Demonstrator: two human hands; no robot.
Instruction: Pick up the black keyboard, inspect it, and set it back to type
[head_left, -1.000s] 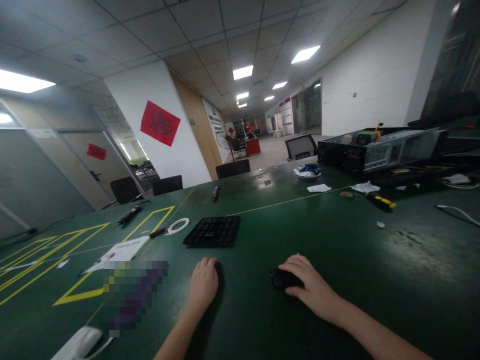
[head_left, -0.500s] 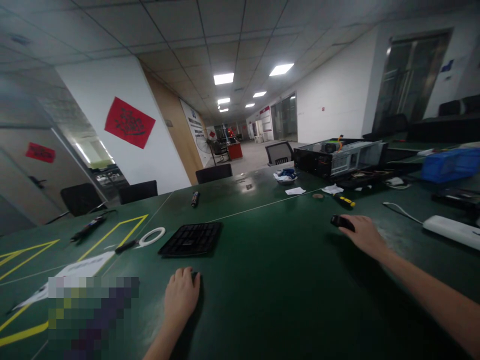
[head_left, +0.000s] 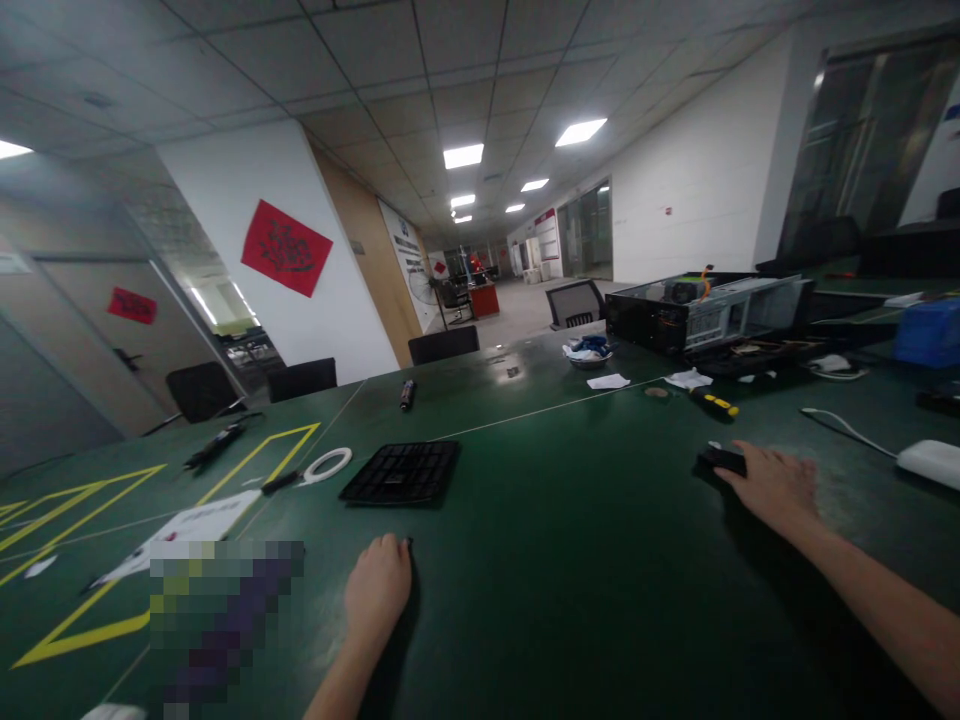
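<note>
My left hand (head_left: pixel 381 580) rests on the green table (head_left: pixel 555 580), fingers curled in. A small dark bit peeks out by its thumb side, too little to name. In front of that hand lies a square black plastic panel (head_left: pixel 405 473) with a ribbed grid. Out to the right, my right hand (head_left: pixel 776 488) is low over the table. Its thumb and fingers hold the end of a small black block-like object (head_left: pixel 721 459); the rest sticks out to the left. A yellow-and-black screwdriver (head_left: pixel 714 402) lies beyond it.
An opened computer case (head_left: pixel 697 315) stands at the back right, near a blue bin (head_left: pixel 930 333) and a white power strip (head_left: pixel 930 462). A bowl (head_left: pixel 588 352) holds cloth. Tape roll (head_left: pixel 328 466), marker-like cylinder (head_left: pixel 407 395) and paper (head_left: pixel 184 535) lie left.
The view has turned a little to the left. My right hand has shifted slightly right and nearer with the black object, its fingers looking more spread. My left hand stays curled.
</note>
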